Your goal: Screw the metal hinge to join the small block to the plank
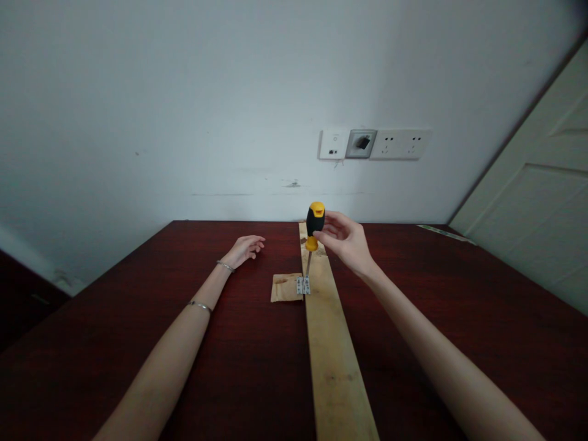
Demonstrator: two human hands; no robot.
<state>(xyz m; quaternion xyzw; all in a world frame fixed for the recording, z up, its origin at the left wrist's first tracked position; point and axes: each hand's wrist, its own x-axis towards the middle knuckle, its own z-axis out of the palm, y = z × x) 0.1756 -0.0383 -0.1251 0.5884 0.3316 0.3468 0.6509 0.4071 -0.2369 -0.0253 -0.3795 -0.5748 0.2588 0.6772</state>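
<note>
My right hand (345,240) grips a screwdriver (315,222) by its black and yellow handle, thumb in front and fingers behind. The screwdriver stands nearly upright, its metal shaft reaching down to a small silver hinge (303,285). That hinge lies across the joint between a long wooden plank (335,355) and a small wooden block (285,288) on the plank's left. Whether the tip sits in a screw is too small to tell. My left hand (245,250), with two bracelets on its arm, rests over the table left of the plank, fingers loosely apart and holding nothing.
The dark red table (239,367) meets a white wall (184,110) at its back edge. Wall sockets (399,144), one with a black plug (362,143), sit above it. A pale panelled door (542,184) stands at the right, near a thin strip (445,233) on the table.
</note>
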